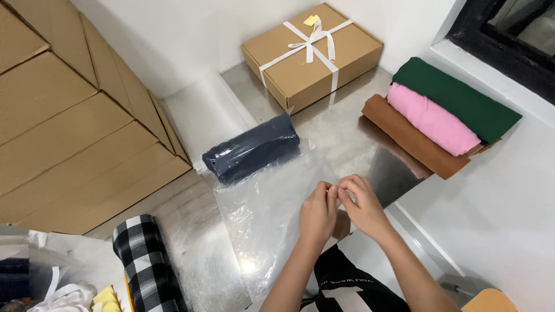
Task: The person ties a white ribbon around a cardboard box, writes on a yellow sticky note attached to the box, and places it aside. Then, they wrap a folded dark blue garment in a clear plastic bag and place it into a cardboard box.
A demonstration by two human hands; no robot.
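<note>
A clear plastic bag point(263, 202) lies flat on the shiny metal table point(191, 231), with a rolled dark navy cloth point(252, 148) inside its far end. My left hand point(318, 212) and my right hand point(359, 205) meet at the bag's near right edge, fingertips pinched together on the open mouth of the plastic. Both hands touch each other at the fingers.
A brown cardboard box tied with white ribbon point(311, 53) sits at the back. Folded green point(457, 98), pink point(430, 119) and brown point(413, 136) cloths are stacked at right. A black-and-white checked roll point(147, 263) lies near left; stacked flat cardboard boxes point(69, 115) stand at left.
</note>
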